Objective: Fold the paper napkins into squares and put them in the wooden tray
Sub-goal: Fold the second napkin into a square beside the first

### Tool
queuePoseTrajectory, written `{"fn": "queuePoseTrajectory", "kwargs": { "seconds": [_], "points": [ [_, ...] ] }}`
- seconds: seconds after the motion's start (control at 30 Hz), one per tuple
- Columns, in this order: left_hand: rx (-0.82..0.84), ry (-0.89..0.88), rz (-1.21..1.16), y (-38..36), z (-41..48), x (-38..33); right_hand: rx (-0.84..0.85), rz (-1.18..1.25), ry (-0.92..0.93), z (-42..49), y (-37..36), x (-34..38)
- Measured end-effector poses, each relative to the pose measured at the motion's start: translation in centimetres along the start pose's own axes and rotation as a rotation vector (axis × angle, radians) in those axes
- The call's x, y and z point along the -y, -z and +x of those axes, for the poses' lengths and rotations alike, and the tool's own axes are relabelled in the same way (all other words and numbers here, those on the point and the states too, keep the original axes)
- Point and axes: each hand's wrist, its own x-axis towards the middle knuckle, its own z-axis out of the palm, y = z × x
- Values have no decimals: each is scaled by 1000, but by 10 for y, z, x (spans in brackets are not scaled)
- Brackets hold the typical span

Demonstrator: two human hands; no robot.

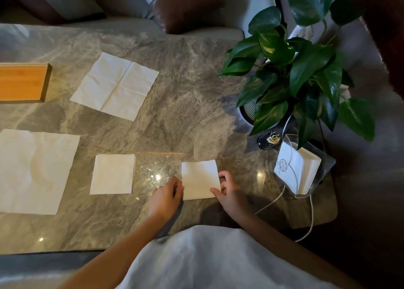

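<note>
A small folded white napkin [200,179] lies on the marble table near the front edge. My left hand [167,198] pinches its left edge with curled fingers, and my right hand [229,192] pinches its lower right corner. Another folded square napkin [113,174] lies to the left of it. An unfolded napkin [114,85] is spread out farther back, and a larger unfolded napkin [35,170] lies at the left edge. The wooden tray [21,82] sits at the far left with nothing visible inside it.
A leafy potted plant [299,70] stands at the table's right side. A clear holder with a stack of napkins [303,172] and a toothpick holder [270,140] sit below it. A white cable [310,218] runs over the table's right front edge. Sofa cushions lie behind the table.
</note>
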Motion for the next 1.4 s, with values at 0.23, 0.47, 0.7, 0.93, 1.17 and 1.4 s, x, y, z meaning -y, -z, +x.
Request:
{"fn": "queuePoseTrajectory", "kwargs": {
  "seconds": [0.23, 0.47, 0.7, 0.93, 1.17, 1.4],
  "points": [
    [-12, -6, 11, 0, 2, -2, 3, -17, -9, 1, 1, -2],
    [-146, -164, 143, 3, -4, 0, -247, -215, 231, 4, 5, -3],
    [37, -388, 621, -10, 3, -21, -102, -785, 499, 14, -27, 14],
    [104, -344, 741, -17, 8, -7, -12, -843, 461, 20, -29, 1],
    [135, -370, 779, -1, 12, 21, 59, -894, 423, 18, 8, -32],
    [134, -376, 809, 0, 13, 17, 146, -852, 388, 18, 10, -31]
  ]
}}
